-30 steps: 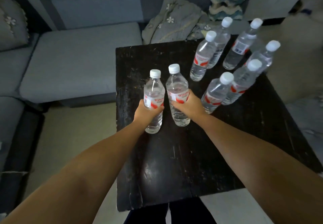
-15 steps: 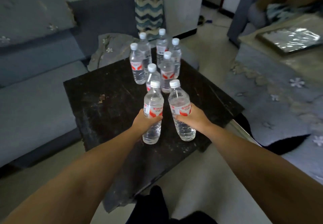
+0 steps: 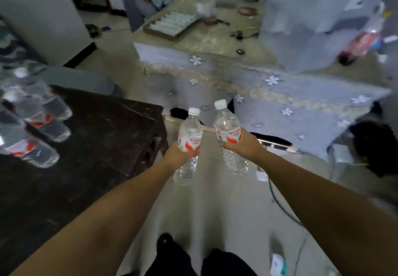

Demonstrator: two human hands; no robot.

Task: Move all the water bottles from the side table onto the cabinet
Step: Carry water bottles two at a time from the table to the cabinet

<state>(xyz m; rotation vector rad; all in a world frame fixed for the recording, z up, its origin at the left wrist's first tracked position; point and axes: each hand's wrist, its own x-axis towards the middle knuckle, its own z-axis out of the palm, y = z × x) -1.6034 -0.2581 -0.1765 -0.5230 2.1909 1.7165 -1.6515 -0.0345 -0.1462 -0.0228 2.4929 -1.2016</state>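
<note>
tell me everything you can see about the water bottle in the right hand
The right-hand water bottle is clear ribbed plastic with a white screw cap, a white label with red print and a red patch, and looks full. It is held in the air above the pale floor, tilted slightly left at the top. The right hand grips it around the label; nothing else touches it.

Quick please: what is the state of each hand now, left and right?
Left hand: closed around a clear plastic water bottle with red label.
Right hand: closed around a second clear red-labelled bottle.
</note>
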